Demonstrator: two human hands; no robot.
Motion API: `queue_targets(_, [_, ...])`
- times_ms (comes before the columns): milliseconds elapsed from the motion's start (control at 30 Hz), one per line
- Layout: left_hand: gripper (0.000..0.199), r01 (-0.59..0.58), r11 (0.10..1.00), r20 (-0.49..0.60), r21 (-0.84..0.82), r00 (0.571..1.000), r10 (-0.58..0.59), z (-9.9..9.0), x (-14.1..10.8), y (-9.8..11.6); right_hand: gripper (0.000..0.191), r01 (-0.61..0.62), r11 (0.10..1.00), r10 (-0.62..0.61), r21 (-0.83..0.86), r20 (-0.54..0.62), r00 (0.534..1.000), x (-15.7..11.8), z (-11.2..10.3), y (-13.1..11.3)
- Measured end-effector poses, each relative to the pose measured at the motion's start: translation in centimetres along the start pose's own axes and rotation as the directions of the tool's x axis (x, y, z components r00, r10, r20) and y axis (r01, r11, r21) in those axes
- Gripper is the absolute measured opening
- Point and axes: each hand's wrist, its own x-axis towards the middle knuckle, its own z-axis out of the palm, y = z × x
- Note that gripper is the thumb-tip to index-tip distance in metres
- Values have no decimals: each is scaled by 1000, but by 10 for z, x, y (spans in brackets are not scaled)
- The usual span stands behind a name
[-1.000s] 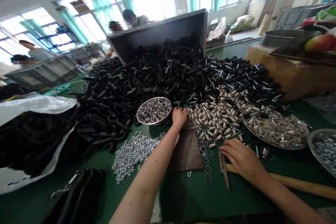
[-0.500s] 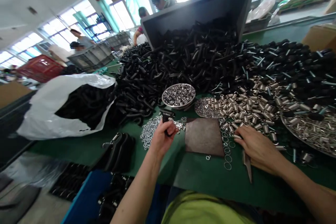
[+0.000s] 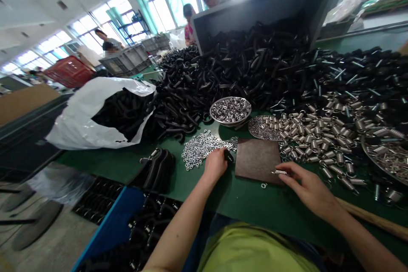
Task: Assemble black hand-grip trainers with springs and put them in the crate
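My left hand (image 3: 217, 164) is closed around a black part (image 3: 228, 157), between the spread of small nuts (image 3: 196, 148) and the dark square plate (image 3: 257, 159). Over the plate's right edge, my right hand (image 3: 298, 180) pinches a silver spring (image 3: 281, 172) between thumb and fingers. A single loose nut (image 3: 264, 185) lies just below the plate. To the right of the plate is a heap of silver springs (image 3: 321, 136). Behind it stands a round bowl (image 3: 230, 123) of small metal pieces.
Black curved parts (image 3: 197, 80) pile up before a tipped grey bin (image 3: 270, 4). A white bag (image 3: 73, 123) sits left, a metal tray (image 3: 372, 153) right, a blue box (image 3: 105, 221) low left. A wooden handle (image 3: 372, 216) lies under my right forearm. Several people are in the background.
My left hand has lowered and turned over beside the plate, still holding the black part. My right hand has moved left from the spring heap to the plate with a spring. The view has shifted.
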Motion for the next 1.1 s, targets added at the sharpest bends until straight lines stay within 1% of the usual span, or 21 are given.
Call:
queue_targets(133, [37, 30, 997, -1, 72, 1000, -30, 6, 7, 2, 23, -4, 1000, 5, -21, 37, 999, -4, 6, -8])
queue_targets(267, [28, 46, 997, 9, 67, 999, -47, 2, 9, -3, 24, -27, 997, 24, 68, 46, 999, -6, 5, -13])
queue_targets(333, [23, 59, 998, 11, 38, 998, -59, -3, 9, -4, 25, -52, 987, 45, 153, 51, 998, -6, 6, -15])
queue_targets(400, [19, 72, 997, 16, -14, 997, -72, -8, 7, -5, 26, -89, 957, 72, 275, 73, 995, -4, 8, -17])
queue_targets(467, [14, 78, 994, 38, -75, 996, -75, -13, -1, -2, 27, -133, 895, 98, 425, 101, 990, -2, 13, -21])
queue_targets(500, [14, 76, 989, 57, -130, 996, -69, -15, -7, 1, 28, -153, 854, 112, 497, 113, 987, 0, 16, -24])
queue_targets(533, [17, 77, 969, 85, -236, 995, -58, -16, -14, 5, 28, -169, 812, 121, 559, 122, 985, 1, 19, -27])
queue_targets(567, [21, 87, 918, 122, -388, 992, -43, -17, -23, 10, 29, -179, 774, 125, 607, 130, 984, 2, 21, -32])
queue_targets(600, [25, 113, 820, 160, -561, 987, -26, -17, -32, 16, 28, -186, 743, 125, 643, 140, 982, 3, 24, -36])
queue_targets(633, [28, 152, 678, 200, -719, 980, -8, -18, -41, 23, 27, -190, 718, 120, 670, 150, 981, 4, 26, -41])
queue_targets(667, [31, 197, 524, 235, -829, 972, 6, -18, -49, 29, 26, -194, 699, 112, 688, 163, 980, 4, 28, -46])
queue_targets(700, [32, 236, 397, 264, -887, 964, 17, -18, -56, 35, 24, -195, 684, 103, 703, 171, 980, 5, 30, -51])
queue_targets(733, [32, 261, 330, 283, -907, 959, 22, -18, -62, 40, 23, -193, 672, 92, 715, 177, 980, 6, 31, -55])
queue_targets(800, [31, 285, 278, 303, -917, 953, 24, -18, -69, 47, 22, -182, 655, 73, 733, 178, 981, 7, 32, -60])
queue_targets(900, [29, 292, 256, 308, -921, 951, 23, -17, -70, 49, 19, -172, 651, 54, 740, 181, 982, 8, 33, -62])
queue_targets(1033, [27, 292, 277, 311, -915, 950, 25, -14, -68, 46, 16, -168, 665, 38, 728, 192, 981, 7, 34, -59])
queue_targets(1100, [26, 294, 293, 320, -910, 946, 44, -15, -69, 46, 17, -173, 652, 45, 738, 190, 981, 8, 35, -58])
